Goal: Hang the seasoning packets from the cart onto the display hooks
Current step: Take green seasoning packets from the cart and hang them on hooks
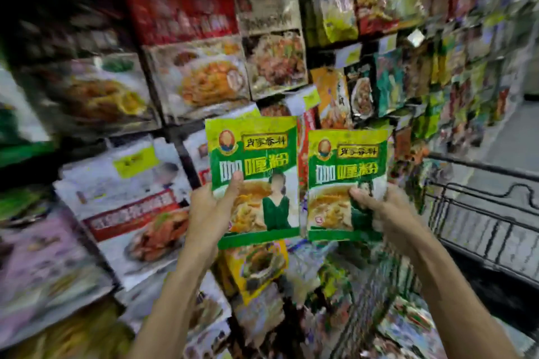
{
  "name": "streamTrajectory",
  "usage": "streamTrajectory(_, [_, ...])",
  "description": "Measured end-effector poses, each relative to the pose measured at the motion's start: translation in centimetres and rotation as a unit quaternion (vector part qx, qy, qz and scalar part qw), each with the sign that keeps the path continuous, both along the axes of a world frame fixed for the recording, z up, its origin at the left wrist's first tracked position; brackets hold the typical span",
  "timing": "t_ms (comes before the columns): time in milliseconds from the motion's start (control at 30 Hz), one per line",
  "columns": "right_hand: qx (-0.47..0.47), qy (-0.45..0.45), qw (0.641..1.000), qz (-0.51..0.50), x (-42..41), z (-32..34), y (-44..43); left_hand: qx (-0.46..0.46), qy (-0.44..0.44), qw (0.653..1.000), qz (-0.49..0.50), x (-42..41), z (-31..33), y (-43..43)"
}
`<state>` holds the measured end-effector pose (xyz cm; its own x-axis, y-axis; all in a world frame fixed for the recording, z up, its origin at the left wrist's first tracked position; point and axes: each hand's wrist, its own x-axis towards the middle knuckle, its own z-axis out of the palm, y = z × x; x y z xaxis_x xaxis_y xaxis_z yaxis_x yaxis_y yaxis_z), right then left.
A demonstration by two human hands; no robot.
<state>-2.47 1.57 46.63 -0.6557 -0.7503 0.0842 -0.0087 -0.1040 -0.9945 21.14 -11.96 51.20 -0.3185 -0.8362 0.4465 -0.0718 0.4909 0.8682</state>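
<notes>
Two green and yellow curry powder packets are held up side by side in front of the display. My left hand [211, 207] grips the left packet [253, 154] at its lower left edge, thumb across the front. My right hand [379, 210] pinches the right packet [347, 163] at its lower right, thumb on the front. Both packets are upright, their inner edges almost touching. The display hooks are hidden behind rows of hanging packets.
Hanging packets fill the wall: red and white ones [137, 198] on the left, a yellow one [253, 268] just below the held pair, green ones [431, 96] further right. The black wire cart [481, 213] stands at the right, with aisle floor [507, 140] beyond it.
</notes>
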Motion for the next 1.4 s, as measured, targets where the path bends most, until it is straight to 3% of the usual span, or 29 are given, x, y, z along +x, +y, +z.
streamTrajectory(133, [-0.067,0.058,0.993,0.075,4.5,6.8,-2.4,-0.005,0.065,0.997,0.05,6.2,6.2,1.6])
streamTrajectory(400, [-0.209,0.076,0.959,0.178,12.7,15.5,-7.2,-0.069,0.116,0.974,0.182,16.7,14.1,3.6])
streamTrajectory(667, [-0.192,0.055,0.915,0.35,21.6,18.8,-12.2,-0.097,0.156,0.934,0.307,25.3,17.5,5.1])
streamTrajectory(933, [-0.168,0.055,0.895,0.41,28.8,20.4,-15.3,-0.104,0.151,0.901,0.393,31.8,17.8,5.2])
streamTrajectory(1067, [-0.172,0.066,0.892,0.413,30.6,21.7,-16.2,-0.114,0.154,0.887,0.419,33.0,17.6,4.7])
streamTrajectory(1400, [-0.161,0.064,0.906,0.386,31.4,23.1,-17.6,-0.098,0.132,0.891,0.424,32.8,17.6,4.4])
